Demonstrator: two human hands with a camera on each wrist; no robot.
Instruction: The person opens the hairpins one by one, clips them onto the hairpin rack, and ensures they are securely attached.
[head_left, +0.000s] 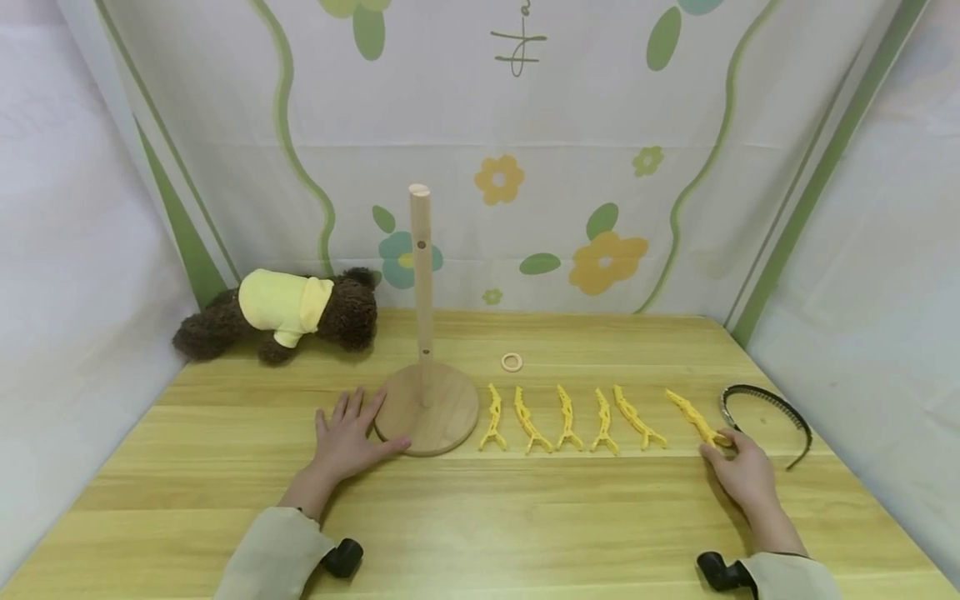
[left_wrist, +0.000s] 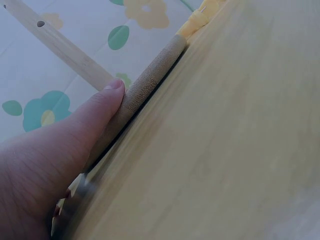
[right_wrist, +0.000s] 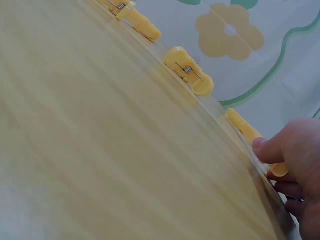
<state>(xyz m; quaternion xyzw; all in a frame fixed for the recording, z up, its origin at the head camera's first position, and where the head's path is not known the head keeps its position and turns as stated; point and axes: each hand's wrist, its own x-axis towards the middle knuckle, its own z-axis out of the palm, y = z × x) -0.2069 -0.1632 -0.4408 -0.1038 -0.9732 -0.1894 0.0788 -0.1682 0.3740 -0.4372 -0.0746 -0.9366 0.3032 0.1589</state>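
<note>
A round wooden base (head_left: 450, 417) carries an upright wooden post (head_left: 422, 283). My left hand (head_left: 348, 446) lies spread at the base's left side, its thumb and index finger touching the rim. In the left wrist view the thumb (left_wrist: 95, 110) rests against the base's edge; the other fingers are mostly hidden. At the right, my right hand (head_left: 746, 475) pinches the near end of a yellow hair clip (head_left: 688, 412) lying on the table. Several similar yellow hair clips (head_left: 566, 417) lie in a row between the base and that clip.
A black headband (head_left: 787, 408) lies just beyond my right hand. Behind the clips is a small wooden ring (head_left: 512, 362). A brown plush toy (head_left: 352, 312) in a yellow top lies at the back left. Flower-printed cloth (head_left: 450, 108) rises behind the wooden table (head_left: 525, 525).
</note>
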